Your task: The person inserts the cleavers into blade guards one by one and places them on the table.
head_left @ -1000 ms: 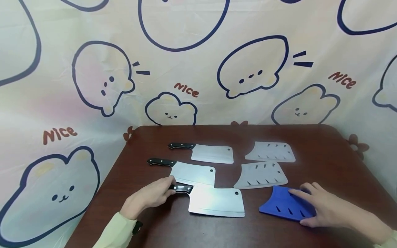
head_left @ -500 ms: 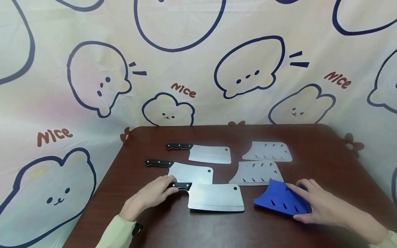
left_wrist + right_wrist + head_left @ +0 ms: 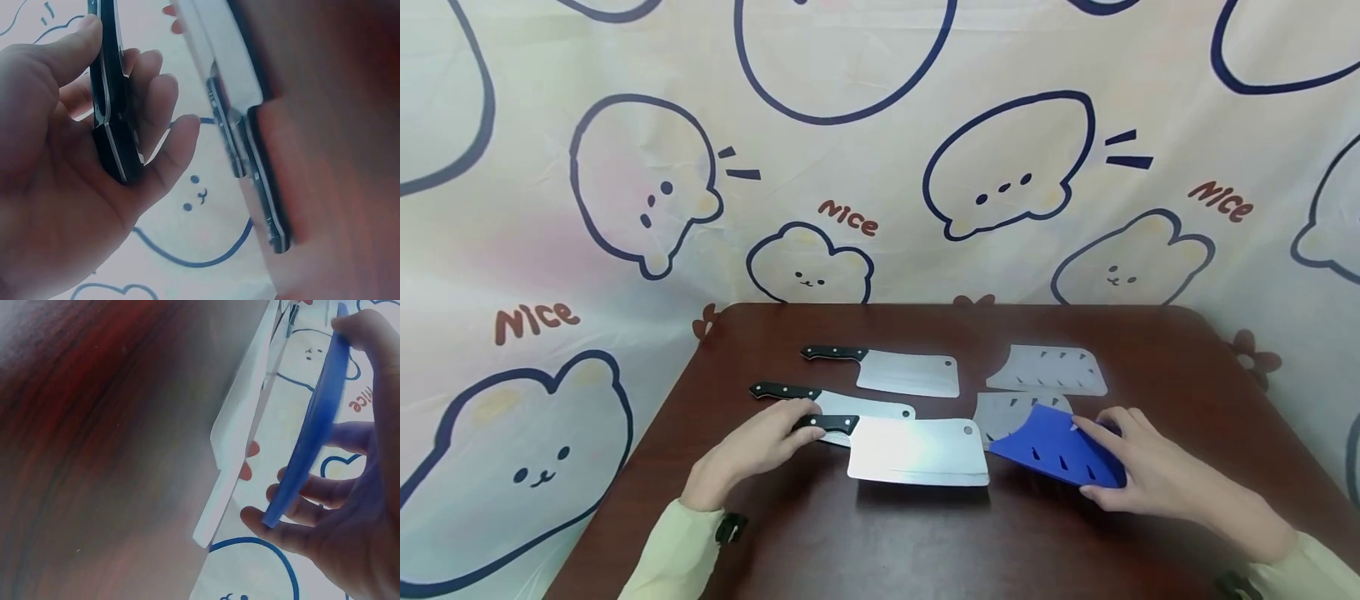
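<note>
My left hand (image 3: 760, 446) grips the black riveted handle (image 3: 111, 94) of a cleaver (image 3: 917, 450), its wide blade pointing right and raised over the table with a shadow beneath. In my right hand (image 3: 1150, 462) is a blue blade sheath (image 3: 1063, 446) with dark slots, pinched between thumb and fingers along its edges. The sheath is tilted, its narrow curved end toward the cleaver's blade tip, a small gap between them. The right wrist view shows the blue sheath (image 3: 312, 425) edge-on, thumb at one end and fingers at the other.
Two more cleavers lie behind: one at the back (image 3: 910, 372), another (image 3: 786, 392) partly hidden by the held one. Two white slotted sheaths, a rear one (image 3: 1048, 368) and a nearer one (image 3: 1000, 412), lie right on the brown table (image 3: 925, 550). A patterned curtain (image 3: 880, 167) surrounds it.
Both hands have lifted off the table: the left raised the cleaver, the right raised the blue sheath and brought it left toward the blade. The held things now cover more of those behind.
</note>
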The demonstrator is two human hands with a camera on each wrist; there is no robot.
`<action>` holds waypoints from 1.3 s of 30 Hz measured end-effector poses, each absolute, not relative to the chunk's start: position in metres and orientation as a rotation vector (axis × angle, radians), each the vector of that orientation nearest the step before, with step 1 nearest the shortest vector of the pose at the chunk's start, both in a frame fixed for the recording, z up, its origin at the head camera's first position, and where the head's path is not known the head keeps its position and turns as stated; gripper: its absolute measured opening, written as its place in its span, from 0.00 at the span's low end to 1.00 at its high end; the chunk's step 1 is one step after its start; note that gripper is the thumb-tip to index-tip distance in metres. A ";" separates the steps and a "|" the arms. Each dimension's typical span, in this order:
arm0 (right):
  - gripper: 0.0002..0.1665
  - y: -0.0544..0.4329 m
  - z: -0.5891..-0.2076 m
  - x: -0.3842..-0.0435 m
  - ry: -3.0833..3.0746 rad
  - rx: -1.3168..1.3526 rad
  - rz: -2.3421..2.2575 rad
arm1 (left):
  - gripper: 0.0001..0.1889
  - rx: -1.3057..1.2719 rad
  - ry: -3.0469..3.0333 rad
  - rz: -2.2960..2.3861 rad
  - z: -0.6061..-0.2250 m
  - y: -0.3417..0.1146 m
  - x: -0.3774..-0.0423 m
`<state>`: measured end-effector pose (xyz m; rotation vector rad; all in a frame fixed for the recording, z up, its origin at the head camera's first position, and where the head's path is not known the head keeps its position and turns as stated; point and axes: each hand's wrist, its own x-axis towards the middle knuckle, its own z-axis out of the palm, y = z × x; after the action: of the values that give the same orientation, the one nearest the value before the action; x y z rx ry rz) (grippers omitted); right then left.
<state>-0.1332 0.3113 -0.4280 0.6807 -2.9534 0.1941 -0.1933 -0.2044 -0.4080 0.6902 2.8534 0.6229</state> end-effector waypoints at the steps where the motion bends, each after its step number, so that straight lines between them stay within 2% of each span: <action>1: 0.52 0.309 -0.427 -0.133 -2.947 0.684 0.201 | 0.14 0.676 2.853 0.623 -0.405 -0.206 -0.194; 8: 0.54 0.308 -0.423 -0.133 -2.858 0.733 0.213 | 0.17 0.601 2.864 0.672 -0.387 -0.213 -0.197; 13: 0.57 0.310 -0.417 -0.137 -2.751 0.843 0.153 | 0.15 0.557 2.854 0.725 -0.378 -0.216 -0.201; 21: 0.55 0.303 -0.415 -0.145 -2.648 0.929 0.085 | 0.14 0.575 2.873 0.790 -0.368 -0.213 -0.211; 27: 0.57 0.301 -0.419 -0.149 -2.605 0.908 0.098 | 0.15 0.595 2.896 0.821 -0.365 -0.208 -0.217; 39: 0.59 0.293 -0.425 -0.163 -2.531 0.864 0.137 | 0.13 0.477 2.901 0.921 -0.363 -0.222 -0.221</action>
<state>-0.1629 0.2935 -0.4252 0.8641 -2.5311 0.1375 -0.2207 -0.2225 -0.3627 0.4768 2.9014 0.9209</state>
